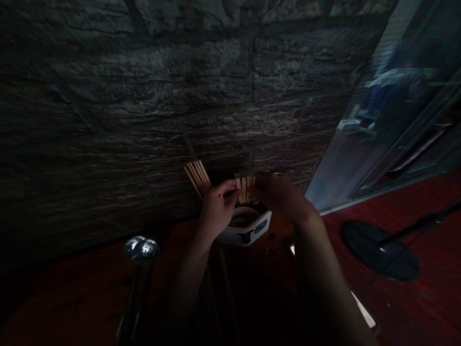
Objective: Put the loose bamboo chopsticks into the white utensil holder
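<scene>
A row of thin wooden chopsticks point(246, 188) stands upright between my two hands. My left hand point(218, 206) pinches it from the left, with a small red mark showing near the thumb. On the other side, my right hand point(275, 192) closes its fingers on the same row and lies in shadow. Right below both hands is a white container point(248, 235) with dark markings, its round opening facing up. More chopsticks point(198, 177) slant up to the left behind my left hand; their lower ends are hidden.
Two shiny metal ladles point(146, 250) lie on the dark reddish-brown table point(86, 278) at left. A stone-patterned wall point(151, 91) rises behind. To the right are a glass panel point(334, 158), a round black stand base point(380, 250) and a phone-like bright object point(363, 310).
</scene>
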Demonstrator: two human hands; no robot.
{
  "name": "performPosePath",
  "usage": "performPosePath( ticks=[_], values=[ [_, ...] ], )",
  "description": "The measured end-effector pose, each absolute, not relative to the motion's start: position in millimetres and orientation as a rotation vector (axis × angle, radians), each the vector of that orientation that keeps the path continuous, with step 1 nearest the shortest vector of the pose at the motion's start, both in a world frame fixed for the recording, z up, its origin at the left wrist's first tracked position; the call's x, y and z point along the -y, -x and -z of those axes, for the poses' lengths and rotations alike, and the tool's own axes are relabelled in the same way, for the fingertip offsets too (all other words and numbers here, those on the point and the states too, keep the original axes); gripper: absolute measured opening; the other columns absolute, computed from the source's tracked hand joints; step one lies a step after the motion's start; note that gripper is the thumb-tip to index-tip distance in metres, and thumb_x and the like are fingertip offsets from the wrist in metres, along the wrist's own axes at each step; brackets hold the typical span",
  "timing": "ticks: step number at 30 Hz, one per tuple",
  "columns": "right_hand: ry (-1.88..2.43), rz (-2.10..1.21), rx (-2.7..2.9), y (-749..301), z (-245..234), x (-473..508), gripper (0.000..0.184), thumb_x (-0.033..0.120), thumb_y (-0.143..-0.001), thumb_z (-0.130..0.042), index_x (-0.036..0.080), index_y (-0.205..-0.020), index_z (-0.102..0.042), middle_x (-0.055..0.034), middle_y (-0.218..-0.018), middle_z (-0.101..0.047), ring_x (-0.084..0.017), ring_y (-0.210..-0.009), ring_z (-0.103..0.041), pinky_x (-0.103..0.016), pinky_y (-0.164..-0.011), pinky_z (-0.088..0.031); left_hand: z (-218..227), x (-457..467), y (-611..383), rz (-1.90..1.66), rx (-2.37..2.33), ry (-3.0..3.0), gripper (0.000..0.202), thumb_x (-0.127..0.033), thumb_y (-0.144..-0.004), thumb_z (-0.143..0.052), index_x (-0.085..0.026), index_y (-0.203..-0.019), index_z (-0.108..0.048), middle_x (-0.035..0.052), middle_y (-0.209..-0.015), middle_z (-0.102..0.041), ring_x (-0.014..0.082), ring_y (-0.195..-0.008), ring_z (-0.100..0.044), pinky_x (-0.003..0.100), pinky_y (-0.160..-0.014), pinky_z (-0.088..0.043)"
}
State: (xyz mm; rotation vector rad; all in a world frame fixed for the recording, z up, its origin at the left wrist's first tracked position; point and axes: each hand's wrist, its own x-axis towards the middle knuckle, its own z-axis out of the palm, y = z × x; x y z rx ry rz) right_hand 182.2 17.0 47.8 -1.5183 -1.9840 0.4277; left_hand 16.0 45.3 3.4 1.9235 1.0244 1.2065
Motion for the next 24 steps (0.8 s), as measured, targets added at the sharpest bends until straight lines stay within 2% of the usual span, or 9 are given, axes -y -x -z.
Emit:
performPosePath(
  ticks=[4,8,10,12,17,24],
  values=[
    [1.537,-0.419,2.017,-182.3,-48.3,-17.6,0.018,0.013,-0.086,-0.05,0.014,-0.091,-0.068,-0.005,-0.069,-0.069,-0.015,-0.064,-0.063,-0.024,-0.06,-0.04,-3.1,-43.7,-18.5,-1.215,-1.053,-1.86,0.02,-0.019,-0.085,-0.061,-0.015,-0.104,-0.064,0.0094,-0.102,-0.072,0.0214,-0.099,-0.067,0.037,-0.09,-0.052],
    [1.538,-0.4,2.008,-182.1,-48.3,-18.2,0.019,0.014,-0.087,-0.05,0.015,-0.094,-0.067,-0.0046,-0.071,-0.07,-0.016,-0.066,-0.064,-0.023,-0.061,-0.039,-0.3,-44.0,-19.6,-1.167,-0.978,-1.756,0.047,-0.015,-0.081,-0.065,-0.018,-0.127,-0.052,0.0096,-0.108,-0.071,0.0199,-0.095,-0.068,0.035,-0.086,-0.054],
    [1.542,-0.399,2.002,-182.4,-47.7,-18.2,0.019,0.014,-0.087,-0.05,0.016,-0.094,-0.067,-0.0047,-0.071,-0.07,-0.016,-0.066,-0.064,-0.023,-0.06,-0.039,1.9,-45.2,-19.6,-1.165,-0.97,-1.734,0.056,-0.015,-0.078,-0.068,-0.019,-0.131,-0.048,0.0088,-0.107,-0.071,0.0197,-0.093,-0.069,0.035,-0.085,-0.054],
    [1.543,-0.407,1.993,-182.8,-46.9,-18.1,0.018,0.014,-0.087,-0.051,0.016,-0.094,-0.068,-0.0049,-0.071,-0.07,-0.016,-0.066,-0.064,-0.023,-0.06,-0.039,3.6,-46.3,-19.6,-1.19,-0.999,-1.751,0.054,-0.017,-0.077,-0.07,-0.018,-0.128,-0.052,0.0082,-0.104,-0.072,0.0203,-0.093,-0.069,0.036,-0.086,-0.054],
    [1.529,-0.395,1.989,-182.4,-45.8,-18.4,0.018,0.013,-0.085,-0.053,0.016,-0.093,-0.068,-0.0047,-0.07,-0.07,-0.017,-0.068,-0.065,-0.023,-0.062,-0.04,2.5,-46.3,-20.5,-1.208,-0.995,-1.808,0.029,-0.019,-0.082,-0.065,-0.018,-0.111,-0.062,0.008,-0.102,-0.072,0.0206,-0.095,-0.069,0.036,-0.088,-0.054],
    [1.53,-0.409,2.025,-181.7,-46.9,-19.2,0.016,0.014,-0.086,-0.053,0.015,-0.092,-0.068,-0.0054,-0.073,-0.07,-0.017,-0.072,-0.065,-0.023,-0.064,-0.041,-1.9,-44.6,-20.4,-1.211,-0.961,-1.829,0.018,-0.015,-0.084,-0.062,-0.017,-0.101,-0.065,0.0067,-0.1,-0.073,0.0194,-0.096,-0.069,0.035,-0.089,-0.055]
  ],
)
